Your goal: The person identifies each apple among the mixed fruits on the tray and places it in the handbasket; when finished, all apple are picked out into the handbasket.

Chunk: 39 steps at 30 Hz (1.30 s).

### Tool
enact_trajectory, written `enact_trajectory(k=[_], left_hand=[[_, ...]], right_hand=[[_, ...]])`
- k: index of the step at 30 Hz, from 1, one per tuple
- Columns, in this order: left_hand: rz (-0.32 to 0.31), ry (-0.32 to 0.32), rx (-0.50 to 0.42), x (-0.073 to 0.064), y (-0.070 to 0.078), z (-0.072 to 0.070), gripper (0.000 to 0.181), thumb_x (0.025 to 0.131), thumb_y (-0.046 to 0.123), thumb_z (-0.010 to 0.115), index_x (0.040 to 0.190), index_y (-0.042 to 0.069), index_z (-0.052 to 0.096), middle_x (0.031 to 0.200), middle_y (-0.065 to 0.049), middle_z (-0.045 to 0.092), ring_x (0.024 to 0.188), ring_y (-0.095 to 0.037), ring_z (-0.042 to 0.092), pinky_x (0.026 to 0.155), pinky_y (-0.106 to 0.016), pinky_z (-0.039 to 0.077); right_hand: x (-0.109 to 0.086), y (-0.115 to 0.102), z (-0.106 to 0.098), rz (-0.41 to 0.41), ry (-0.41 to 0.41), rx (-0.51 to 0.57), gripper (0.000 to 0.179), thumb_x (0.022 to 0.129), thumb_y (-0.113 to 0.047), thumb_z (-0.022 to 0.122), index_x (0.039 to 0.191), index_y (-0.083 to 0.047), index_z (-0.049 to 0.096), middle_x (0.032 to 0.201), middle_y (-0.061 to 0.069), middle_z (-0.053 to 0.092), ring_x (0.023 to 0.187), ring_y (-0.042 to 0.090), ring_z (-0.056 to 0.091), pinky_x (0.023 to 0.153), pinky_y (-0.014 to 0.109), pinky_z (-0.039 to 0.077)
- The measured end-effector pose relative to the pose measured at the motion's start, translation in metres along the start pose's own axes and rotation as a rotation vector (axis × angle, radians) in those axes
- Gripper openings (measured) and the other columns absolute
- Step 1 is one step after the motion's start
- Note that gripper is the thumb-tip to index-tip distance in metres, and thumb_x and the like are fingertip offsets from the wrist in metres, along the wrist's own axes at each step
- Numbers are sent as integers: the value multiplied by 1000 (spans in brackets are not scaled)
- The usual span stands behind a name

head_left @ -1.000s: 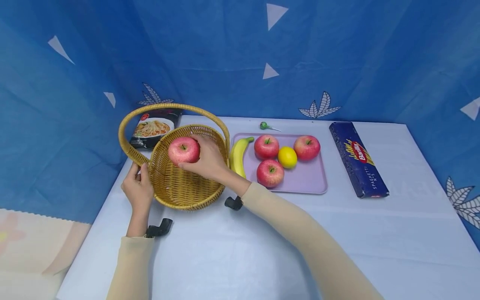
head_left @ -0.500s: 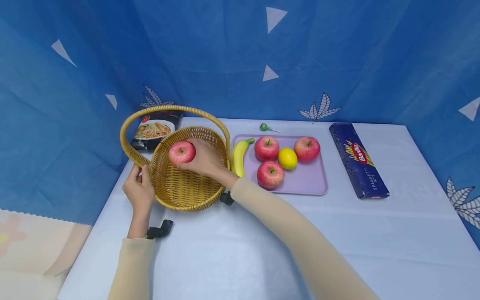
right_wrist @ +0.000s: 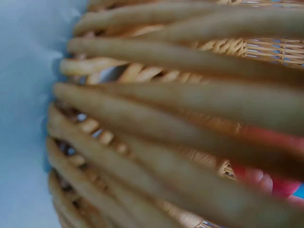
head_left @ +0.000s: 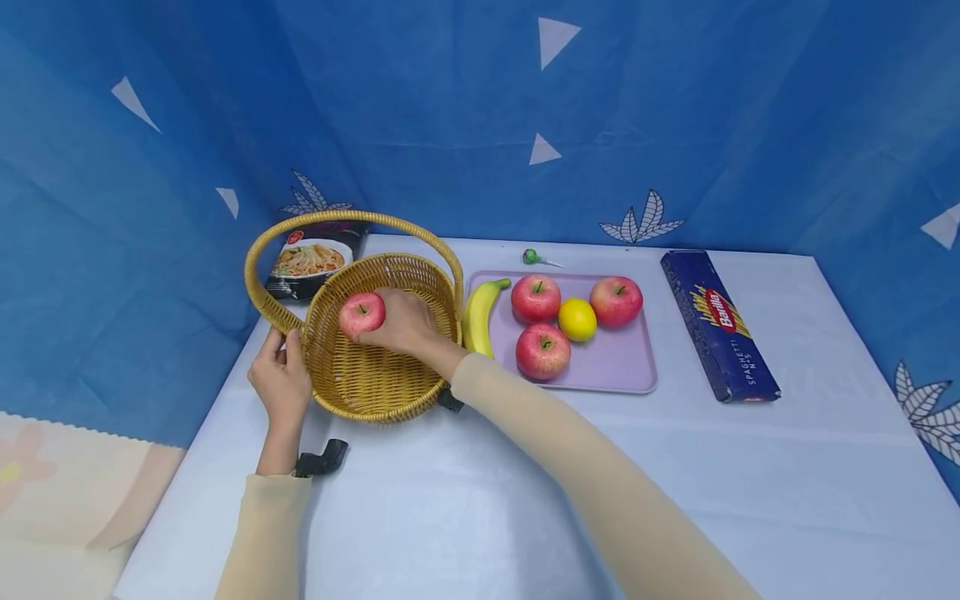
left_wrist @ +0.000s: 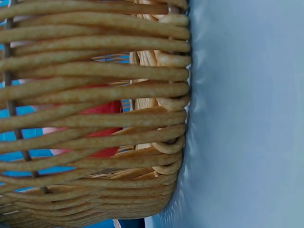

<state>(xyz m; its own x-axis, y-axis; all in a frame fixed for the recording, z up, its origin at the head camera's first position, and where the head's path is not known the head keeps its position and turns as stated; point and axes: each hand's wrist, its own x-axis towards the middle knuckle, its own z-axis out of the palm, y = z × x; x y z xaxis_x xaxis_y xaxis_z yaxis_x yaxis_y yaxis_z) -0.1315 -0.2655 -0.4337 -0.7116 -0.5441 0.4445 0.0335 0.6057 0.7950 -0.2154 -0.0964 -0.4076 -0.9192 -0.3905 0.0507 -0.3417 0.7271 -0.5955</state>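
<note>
At the near edge of the white table (head_left: 420,517), two pale sleeves (head_left: 264,533) reach forward. The left hand (head_left: 281,383) pinches the lower end of the handle (head_left: 341,216) on the left of the wicker basket (head_left: 378,415). Beyond it, inside the basket, the right hand (head_left: 405,321) holds a red apple (head_left: 362,315), fingers and thumb closed round its side; through the weave, the wrist views suggest that the apple is above the basket floor. The step in hand looks like setting the apple down inside; the next move would call for lowering it until it bears on the wicker, then loosening the right fingers while the left keeps the basket steady. To the right of the basket, a lilac tray (head_left: 607,362) bears a banana (head_left: 478,317), three more apples (head_left: 542,352) and a lemon (head_left: 577,320), with a spaghetti box (head_left: 720,325) farther right. Farther off lie a noodle packet (head_left: 309,258), behind the basket, and a green lollipop (head_left: 531,256), beyond the tray.
</note>
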Motion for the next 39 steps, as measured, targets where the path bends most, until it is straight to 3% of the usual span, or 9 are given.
enact_trajectory(k=[13,21,27,34,39], left_hand=[[-14,-8,-4,0,0,0,29,101,22,52,110,-1,68,106,-21,72,68,18,51,57,1,37],[-13,-3,-13,-1,-1,-1,28,101,23,54,111,1,69,108,-20,71,65,17,51,55,1,37],[-27,-3,-15,-2,-2,0,29,101,23,54,114,2,69,113,-19,71,70,21,51,58,2,39],[-30,-7,-18,-2,-2,1,30,101,24,54,116,3,69,113,-19,71,70,17,52,58,2,39],[-26,0,-16,-2,-1,0,29,101,22,54,116,3,69,111,-19,71,69,18,51,57,2,39]], right_hand=[[0,2,3,-40,-57,-21,59,77,-51,79,119,-16,56,108,-4,62,100,12,59,83,26,51],[2,2,6,-122,-133,-23,70,85,-43,74,140,-8,47,139,6,54,130,19,49,109,31,42],[-1,2,5,-126,-190,-16,76,88,-39,72,147,-6,37,146,8,47,137,20,43,113,33,37],[-11,4,-11,-56,-193,25,83,91,-45,66,152,-4,30,155,13,36,146,24,30,119,36,30],[-28,-1,-31,-108,-157,66,83,90,-47,66,152,-4,30,156,14,35,147,26,28,119,40,28]])
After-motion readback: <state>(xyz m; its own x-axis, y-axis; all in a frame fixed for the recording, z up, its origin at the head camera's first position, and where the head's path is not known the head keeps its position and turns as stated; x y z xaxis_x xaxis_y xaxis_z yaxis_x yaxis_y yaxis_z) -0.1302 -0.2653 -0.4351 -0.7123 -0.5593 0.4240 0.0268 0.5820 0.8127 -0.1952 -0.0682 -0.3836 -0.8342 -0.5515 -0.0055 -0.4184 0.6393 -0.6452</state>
